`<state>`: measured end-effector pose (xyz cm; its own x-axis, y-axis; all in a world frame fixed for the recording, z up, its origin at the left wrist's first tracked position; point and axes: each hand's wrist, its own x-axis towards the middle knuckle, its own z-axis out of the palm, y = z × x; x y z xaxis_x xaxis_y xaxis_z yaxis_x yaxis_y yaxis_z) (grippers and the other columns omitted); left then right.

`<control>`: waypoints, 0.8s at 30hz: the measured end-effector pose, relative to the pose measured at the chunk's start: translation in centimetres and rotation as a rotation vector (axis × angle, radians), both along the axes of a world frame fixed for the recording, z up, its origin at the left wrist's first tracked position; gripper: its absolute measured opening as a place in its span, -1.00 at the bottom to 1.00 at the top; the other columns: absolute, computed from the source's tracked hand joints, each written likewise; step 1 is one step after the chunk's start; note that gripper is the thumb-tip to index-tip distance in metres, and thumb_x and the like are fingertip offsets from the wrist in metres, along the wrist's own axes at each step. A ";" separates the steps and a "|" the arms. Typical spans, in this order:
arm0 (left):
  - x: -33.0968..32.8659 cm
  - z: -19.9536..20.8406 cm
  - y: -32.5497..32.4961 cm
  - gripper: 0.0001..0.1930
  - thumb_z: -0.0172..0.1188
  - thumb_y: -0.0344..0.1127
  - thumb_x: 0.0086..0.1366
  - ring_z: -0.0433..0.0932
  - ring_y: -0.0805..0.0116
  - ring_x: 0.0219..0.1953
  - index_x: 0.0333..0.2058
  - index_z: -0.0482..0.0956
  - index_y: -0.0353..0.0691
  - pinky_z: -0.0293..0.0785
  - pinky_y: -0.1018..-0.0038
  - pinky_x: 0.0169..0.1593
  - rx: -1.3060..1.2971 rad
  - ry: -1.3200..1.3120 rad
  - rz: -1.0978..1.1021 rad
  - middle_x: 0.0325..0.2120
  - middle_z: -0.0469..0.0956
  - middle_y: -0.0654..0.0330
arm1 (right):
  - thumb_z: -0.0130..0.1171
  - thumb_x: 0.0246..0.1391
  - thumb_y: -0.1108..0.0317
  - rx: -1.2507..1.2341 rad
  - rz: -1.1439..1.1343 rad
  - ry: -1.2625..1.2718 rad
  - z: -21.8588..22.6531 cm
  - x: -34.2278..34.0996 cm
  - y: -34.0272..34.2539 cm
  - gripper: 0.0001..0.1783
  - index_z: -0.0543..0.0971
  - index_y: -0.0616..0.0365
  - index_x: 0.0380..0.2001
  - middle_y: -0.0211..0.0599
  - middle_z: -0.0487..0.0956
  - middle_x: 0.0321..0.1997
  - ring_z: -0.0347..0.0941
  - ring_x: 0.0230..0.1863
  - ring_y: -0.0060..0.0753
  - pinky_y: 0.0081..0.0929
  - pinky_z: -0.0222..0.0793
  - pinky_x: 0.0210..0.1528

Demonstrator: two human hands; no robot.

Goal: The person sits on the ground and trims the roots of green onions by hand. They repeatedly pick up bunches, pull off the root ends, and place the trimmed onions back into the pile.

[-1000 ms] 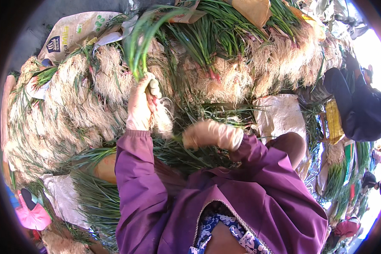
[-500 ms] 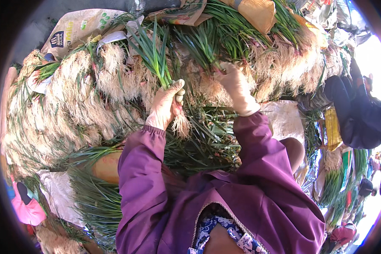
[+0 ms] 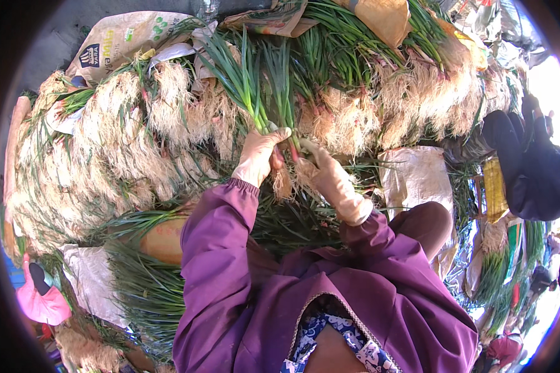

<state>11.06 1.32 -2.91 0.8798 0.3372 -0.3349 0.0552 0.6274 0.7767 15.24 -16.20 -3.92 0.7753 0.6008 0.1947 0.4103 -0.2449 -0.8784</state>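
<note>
Both my hands wear pale gloves and meet in the middle of the view. My left hand (image 3: 258, 155) grips a bunch of green onions (image 3: 255, 87) just above its pale roots, the green leaves pointing up and away. My right hand (image 3: 330, 177) holds the same bunch from the right, at the root end (image 3: 284, 181). Purple sleeves cover both my forearms.
A long heap of green onions with pale stringy roots (image 3: 106, 155) curves from the left to the upper right. Printed sacks (image 3: 115, 43) lie behind it, a white sack (image 3: 417, 177) to the right, a pink slipper (image 3: 40, 301) lower left. A dark-clothed person (image 3: 529, 168) stands at the right.
My left hand carried the bunch from the left toward the centre. My right hand reached up to the heap, then came back down and closed on the bunch's root end.
</note>
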 end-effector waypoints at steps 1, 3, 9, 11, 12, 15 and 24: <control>-0.2 0.0 0.1 -0.84 0.30 -0.49 0.14 0.58 0.25 -0.52 -0.31 0.51 -0.31 0.51 0.42 -0.49 0.047 0.067 -0.028 -0.50 0.58 0.12 | 0.21 0.12 0.31 0.021 -0.041 0.176 0.3 -0.2 -0.3 -0.69 0.50 0.18 -0.09 -0.10 0.61 -0.28 0.55 -0.26 -0.28 -0.40 0.45 -0.19; -0.4 0.2 -0.3 -0.86 0.29 -0.44 0.16 0.50 0.30 -0.66 -0.34 0.51 -0.31 0.34 0.46 -0.65 0.115 0.144 0.054 -0.57 0.56 0.14 | 0.21 0.10 0.44 0.166 -0.031 0.385 0.7 -0.3 -0.5 -0.70 0.49 0.20 -0.08 -0.26 0.59 -0.26 0.47 -0.25 -0.50 -0.51 0.41 -0.18; -0.8 1.6 -2.1 -0.85 0.31 -0.39 0.16 0.37 0.44 -0.78 -0.39 0.53 -0.30 0.21 0.51 -0.76 0.132 0.117 0.133 -0.68 0.50 0.21 | 0.21 0.10 0.46 0.046 -0.077 0.077 1.6 -1.0 1.5 -0.79 0.53 0.21 -0.17 -0.34 0.57 -0.33 0.41 -0.35 -0.59 -0.61 0.36 -0.23; -1.4 1.8 -1.9 -0.83 0.23 -0.32 0.24 0.37 0.43 -0.80 -0.40 0.54 -0.33 0.21 0.55 -0.78 0.196 0.148 0.046 -0.70 0.51 0.15 | 0.22 0.11 0.43 0.125 0.047 0.082 2.2 -1.2 1.9 -0.81 0.55 0.19 -0.19 -0.33 0.57 -0.36 0.41 -0.36 -0.59 -0.57 0.37 -0.28; -1.7 1.9 -1.6 -0.81 0.21 -0.30 0.26 0.38 0.42 -0.80 -0.41 0.54 -0.33 0.21 0.55 -0.78 0.213 0.147 -0.009 -0.69 0.52 0.13 | 0.23 0.11 0.38 0.203 -0.046 0.109 2.7 -0.9 1.9 -0.79 0.56 0.19 -0.19 -0.31 0.57 -0.39 0.42 -0.37 -0.56 -0.55 0.38 -0.28; -2.4 1.5 -1.1 -0.79 0.15 -0.27 0.30 0.41 0.40 -0.78 -0.40 0.54 -0.33 0.23 0.57 -0.77 0.224 0.088 -0.074 -0.68 0.54 0.08 | 0.09 0.21 0.02 -0.167 -0.117 0.353 3.6 0.7 2.3 -0.61 0.55 0.16 -0.22 -0.28 0.52 -0.58 0.44 -0.50 -0.44 -0.48 0.39 -0.38; -2.7 -0.1 -1.8 -0.88 0.21 -0.36 0.26 0.47 0.41 -0.68 -0.39 0.44 -0.19 0.30 0.57 -0.69 0.075 -0.022 0.127 -0.67 0.48 0.23 | -0.09 0.31 0.10 0.673 0.056 1.226 -2.5 2.6 8.6 -0.64 0.51 0.15 -0.14 -0.32 0.54 -0.45 0.40 -0.49 -0.51 -0.58 0.31 -0.47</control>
<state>8.33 -0.53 -3.05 0.8352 0.4697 -0.2861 -0.0383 0.5686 0.8217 17.82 -7.56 -6.39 0.6381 0.6997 -0.3214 -0.6998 0.3529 -0.6211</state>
